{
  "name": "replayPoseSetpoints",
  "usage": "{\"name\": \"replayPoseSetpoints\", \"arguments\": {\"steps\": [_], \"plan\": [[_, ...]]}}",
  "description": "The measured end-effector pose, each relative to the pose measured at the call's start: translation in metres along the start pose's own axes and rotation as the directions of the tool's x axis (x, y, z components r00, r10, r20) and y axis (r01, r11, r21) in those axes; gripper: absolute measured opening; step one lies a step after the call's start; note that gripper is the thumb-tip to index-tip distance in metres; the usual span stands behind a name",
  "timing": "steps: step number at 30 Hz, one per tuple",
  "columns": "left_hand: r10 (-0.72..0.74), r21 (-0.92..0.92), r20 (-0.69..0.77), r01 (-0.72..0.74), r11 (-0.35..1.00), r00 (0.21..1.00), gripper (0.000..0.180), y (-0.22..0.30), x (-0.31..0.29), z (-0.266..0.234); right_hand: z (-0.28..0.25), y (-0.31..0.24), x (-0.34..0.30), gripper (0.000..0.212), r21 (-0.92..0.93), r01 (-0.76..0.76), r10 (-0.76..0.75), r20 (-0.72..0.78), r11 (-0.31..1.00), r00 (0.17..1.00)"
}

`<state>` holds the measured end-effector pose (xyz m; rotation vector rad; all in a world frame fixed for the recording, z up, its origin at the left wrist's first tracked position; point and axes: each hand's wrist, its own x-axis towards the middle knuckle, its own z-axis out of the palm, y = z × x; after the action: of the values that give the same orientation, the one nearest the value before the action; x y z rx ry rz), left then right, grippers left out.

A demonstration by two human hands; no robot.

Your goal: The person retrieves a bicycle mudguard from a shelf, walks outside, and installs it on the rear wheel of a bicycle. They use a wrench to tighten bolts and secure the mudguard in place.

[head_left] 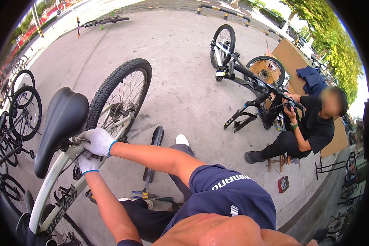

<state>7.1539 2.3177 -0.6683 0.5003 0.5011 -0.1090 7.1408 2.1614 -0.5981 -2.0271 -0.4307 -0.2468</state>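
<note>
A pale bicycle frame point(55, 172) stands at my left, with a black saddle point(63, 123) on top and a knobby rear wheel point(121, 94) beyond it. Both my hands wear white knitted gloves with blue cuffs. My right hand point(97, 141) is closed at the seat clamp area, just under the saddle. Right below it, my left hand point(88, 162) has its fingers bent in against the frame, beside a small dark part. What either hand grips is hidden by the gloves and the frame.
A black mudguard point(156, 143), pliers point(145, 193) and a dark-handled tool point(165, 199) lie near my legs. At right, a seated person point(315, 127) handles the handlebar of another bicycle point(250, 78). A small red box point(283, 184) is nearby. Parked bicycles point(24, 106) line the left.
</note>
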Motion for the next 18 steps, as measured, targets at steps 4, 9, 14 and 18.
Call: {"name": "replayPoseSetpoints", "arguments": {"steps": [4, 9, 14, 18], "plan": [[0.011, -0.127, 0.035, -0.006, 0.992, 0.999, 0.038, -0.003, -0.007, -0.001, 0.002, 0.002, 0.000, 0.033, -0.003, -0.012, 0.012, -0.013, 1.000, 1.000], [-0.025, -0.092, -0.076, 0.018, 0.996, 0.997, 0.040, -0.003, -0.002, 0.011, 0.001, 0.001, 0.002, 0.031, -0.007, -0.008, 0.008, -0.024, 1.000, 1.000], [0.046, -0.098, -0.134, -0.059, 0.993, 0.990, 0.038, -0.007, 0.001, 0.011, -0.002, -0.003, -0.001, 0.029, 0.055, -0.057, 0.056, 0.026, 0.997, 0.998], [0.010, -0.015, -0.142, -0.012, 1.000, 0.990, 0.036, -0.004, 0.008, 0.004, -0.003, -0.003, 0.000, 0.030, 0.014, -0.027, 0.027, -0.002, 1.000, 1.000]]}}
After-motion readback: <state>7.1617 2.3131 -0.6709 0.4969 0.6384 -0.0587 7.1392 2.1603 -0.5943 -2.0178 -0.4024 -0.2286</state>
